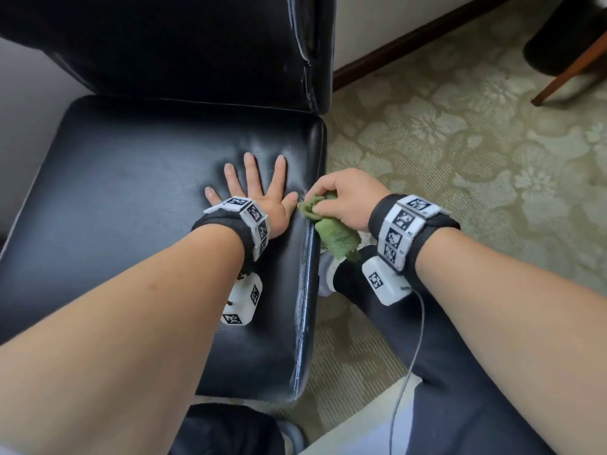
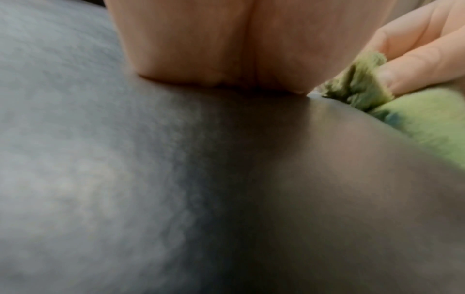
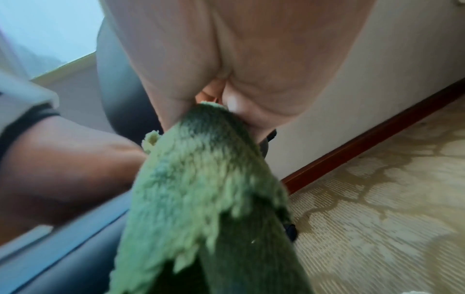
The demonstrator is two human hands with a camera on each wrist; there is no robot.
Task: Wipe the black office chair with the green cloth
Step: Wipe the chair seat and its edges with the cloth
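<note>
The black office chair (image 1: 131, 198) fills the left of the head view, its padded seat (image 2: 125, 179) below its backrest (image 1: 197, 44). My left hand (image 1: 256, 188) lies flat on the seat near the right edge, fingers spread straight. My right hand (image 1: 341, 198) grips the bunched green cloth (image 1: 331, 228) and holds it against the seat's right side edge, just beside my left thumb. In the left wrist view the green cloth (image 2: 377, 95) shows at the right under my right hand's fingers (image 2: 415, 65). The green cloth (image 3: 201, 199) hangs from my fist in the right wrist view.
Patterned beige-green carpet (image 1: 460, 159) covers the floor to the right of the chair. A dark wooden baseboard (image 1: 410, 37) runs under a white wall. A wooden furniture leg (image 1: 571, 70) stands at the far right. My dark-trousered leg (image 1: 443, 372) kneels beside the seat.
</note>
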